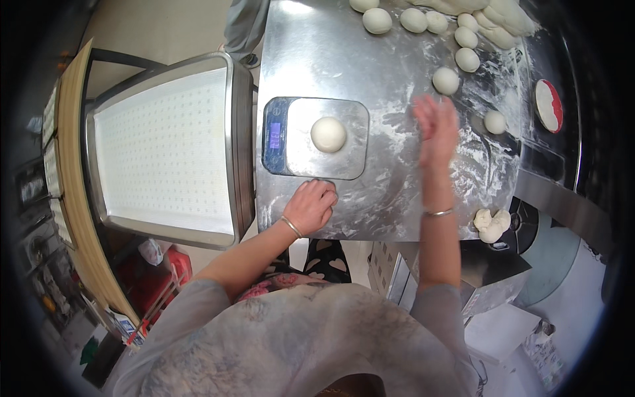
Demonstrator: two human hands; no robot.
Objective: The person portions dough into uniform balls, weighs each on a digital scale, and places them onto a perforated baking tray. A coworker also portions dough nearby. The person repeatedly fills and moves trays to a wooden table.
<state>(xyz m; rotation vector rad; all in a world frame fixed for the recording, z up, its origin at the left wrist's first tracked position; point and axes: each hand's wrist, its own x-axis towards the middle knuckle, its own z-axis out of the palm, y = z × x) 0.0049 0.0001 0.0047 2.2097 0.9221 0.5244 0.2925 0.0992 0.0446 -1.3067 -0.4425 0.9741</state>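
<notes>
A smooth ball of dough (pixel 328 134) sits on the metal plate of a digital kitchen scale (pixel 354 161) with a lit display. My left hand (pixel 311 206) rests on the steel table just in front of the scale, its fingers curled in; nothing shows in it, though its underside is hidden. Over the floured part of the table, to the right of the scale, is my right hand (pixel 436 126), blurred, with its fingers loosely apart and nothing seen in them. Just beyond its fingertips lies another dough ball (pixel 445 81), and a further dough ball (pixel 494 122) lies to its right.
Several dough balls (pixel 413 20) and a large dough mass (pixel 501 22) lie at the table's far side. Dough scraps (pixel 491 226) are at the near right corner. A lined baking tray (pixel 230 149) stands left of the table (pixel 317 59). Another person's leg (pixel 245 25) is beyond the tray.
</notes>
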